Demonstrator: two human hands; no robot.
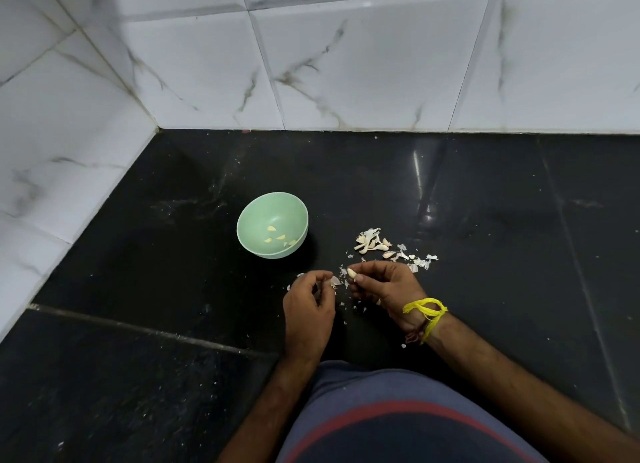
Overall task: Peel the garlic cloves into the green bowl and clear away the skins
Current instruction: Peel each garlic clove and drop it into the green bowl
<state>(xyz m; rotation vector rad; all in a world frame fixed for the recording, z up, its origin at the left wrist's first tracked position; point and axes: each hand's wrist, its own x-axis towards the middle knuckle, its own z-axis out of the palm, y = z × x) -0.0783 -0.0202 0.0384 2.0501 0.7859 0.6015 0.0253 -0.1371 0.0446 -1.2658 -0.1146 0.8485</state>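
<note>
A person is peeling garlic over a black counter point(485, 202), low in the centre of the frame. The right hand point(384, 286) is pinching a bare garlic clove point(352, 273), while the left hand point(309, 303) is pinching a torn skin point(334, 281) just beside it. The green bowl point(263, 251), holding peeled cloves point(279, 237), is sitting just above the hands, likely for easy dropping. The unpeeled pile point(372, 241) is waiting right of it.

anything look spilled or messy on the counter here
Yes. Papery garlic skins and small flakes lie scattered on the black counter, right of the green bowl and around both hands. This is peeling debris not yet cleared. The bowl stands upright with a few peeled cloves inside; nothing looks damaged.
</note>
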